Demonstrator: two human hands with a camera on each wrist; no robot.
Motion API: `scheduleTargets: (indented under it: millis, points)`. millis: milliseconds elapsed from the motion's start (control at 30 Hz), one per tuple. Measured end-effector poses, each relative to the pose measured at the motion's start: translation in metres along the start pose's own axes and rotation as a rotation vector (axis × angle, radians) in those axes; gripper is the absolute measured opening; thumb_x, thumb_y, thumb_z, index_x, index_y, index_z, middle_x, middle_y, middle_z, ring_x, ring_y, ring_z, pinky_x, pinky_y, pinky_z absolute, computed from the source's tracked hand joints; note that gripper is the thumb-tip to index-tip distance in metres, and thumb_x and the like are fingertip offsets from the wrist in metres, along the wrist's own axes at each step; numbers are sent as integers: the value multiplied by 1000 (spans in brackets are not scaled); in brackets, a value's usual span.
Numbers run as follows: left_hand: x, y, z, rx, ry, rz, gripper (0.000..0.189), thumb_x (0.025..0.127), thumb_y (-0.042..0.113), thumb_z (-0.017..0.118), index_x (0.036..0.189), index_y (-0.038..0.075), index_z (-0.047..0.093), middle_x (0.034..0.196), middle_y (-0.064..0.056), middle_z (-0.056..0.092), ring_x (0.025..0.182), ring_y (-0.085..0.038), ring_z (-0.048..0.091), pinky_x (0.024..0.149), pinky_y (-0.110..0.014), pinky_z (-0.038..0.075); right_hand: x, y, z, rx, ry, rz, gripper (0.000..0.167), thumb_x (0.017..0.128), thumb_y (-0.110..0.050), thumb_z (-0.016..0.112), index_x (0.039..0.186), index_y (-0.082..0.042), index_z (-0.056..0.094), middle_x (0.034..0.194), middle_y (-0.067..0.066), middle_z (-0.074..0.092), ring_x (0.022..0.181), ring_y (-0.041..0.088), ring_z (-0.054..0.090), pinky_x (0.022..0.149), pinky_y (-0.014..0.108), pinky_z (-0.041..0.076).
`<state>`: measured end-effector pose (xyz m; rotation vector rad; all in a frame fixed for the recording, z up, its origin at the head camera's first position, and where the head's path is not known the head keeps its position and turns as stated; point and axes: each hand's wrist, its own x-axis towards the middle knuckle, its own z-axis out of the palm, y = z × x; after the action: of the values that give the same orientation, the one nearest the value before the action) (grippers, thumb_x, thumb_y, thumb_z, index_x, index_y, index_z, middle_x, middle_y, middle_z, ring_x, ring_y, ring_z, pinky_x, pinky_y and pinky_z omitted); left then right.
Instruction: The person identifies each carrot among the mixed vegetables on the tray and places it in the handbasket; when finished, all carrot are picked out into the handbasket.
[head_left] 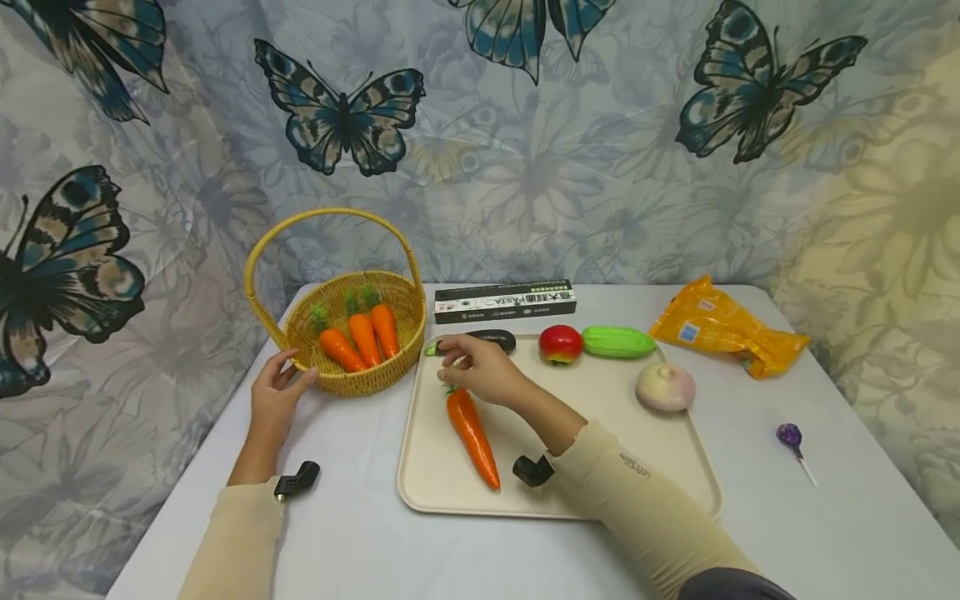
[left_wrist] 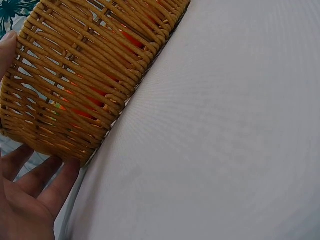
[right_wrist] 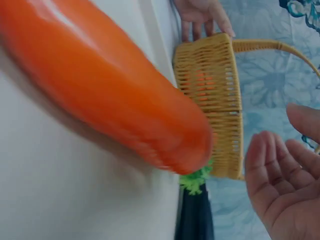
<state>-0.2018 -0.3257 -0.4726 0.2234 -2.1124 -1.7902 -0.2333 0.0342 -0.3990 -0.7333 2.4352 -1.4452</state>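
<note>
A yellow wicker basket [head_left: 358, 379] with a tall handle stands at the left, holding three orange carrots [head_left: 363, 338] with green tops. My left hand [head_left: 276, 396] touches its left end, thumb at the rim and fingers against the woven wall [left_wrist: 75, 90]. One larger carrot [head_left: 472, 437] lies on the cream tray [head_left: 431, 492], its leafy end towards the basket. My right hand [head_left: 480, 368] hovers over that leafy end, fingers loosely bent and nothing between them. In the right wrist view, a gap separates this hand [right_wrist: 287, 185] from the carrot [right_wrist: 110, 90].
Along the tray's back lie an eggplant [head_left: 492, 337], a red fruit [head_left: 560, 343] and a green ridged gourd [head_left: 618, 342]; a pale round turnip [head_left: 666, 387] sits at its right. Behind is a black pasta box [head_left: 504, 302]. An orange packet [head_left: 726, 329] and purple lollipop [head_left: 791, 437] lie to the right.
</note>
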Motion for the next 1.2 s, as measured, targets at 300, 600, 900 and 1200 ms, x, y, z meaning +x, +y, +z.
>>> scheduleTargets:
  millis: [300, 600, 900, 1200]
  points:
    - [-1, 3, 0, -4, 7, 18, 59, 86, 8, 76, 138, 1, 49, 150, -10, 37, 131, -33, 43, 84, -11, 47, -35, 15, 1, 68, 38, 85, 46, 88, -13, 73, 129, -2, 57, 99, 3, 64, 82, 19, 63, 68, 30, 57]
    - [0, 1, -2, 14, -5, 6, 61, 86, 12, 77, 138, 2, 48, 151, -11, 35, 131, -33, 43, 84, -11, 47, -64, 23, 9, -56, 64, 135, 46, 84, -17, 76, 127, -8, 60, 110, 5, 62, 93, 16, 61, 73, 31, 53]
    - [-2, -4, -1, -5, -6, 16, 61, 85, 13, 77, 137, 0, 48, 150, -11, 36, 132, -35, 42, 82, -10, 47, -69, 28, 18, -161, 71, 140, 55, 79, -24, 80, 127, -9, 60, 109, 2, 61, 92, 17, 60, 77, 33, 52]
    - [-2, 0, -1, -24, -16, 10, 59, 87, 9, 75, 138, 0, 48, 153, -10, 33, 133, -36, 40, 80, -10, 48, -72, 27, 21, -212, 43, 208, 66, 77, -33, 83, 131, -8, 56, 101, 0, 59, 81, 15, 55, 70, 32, 47]
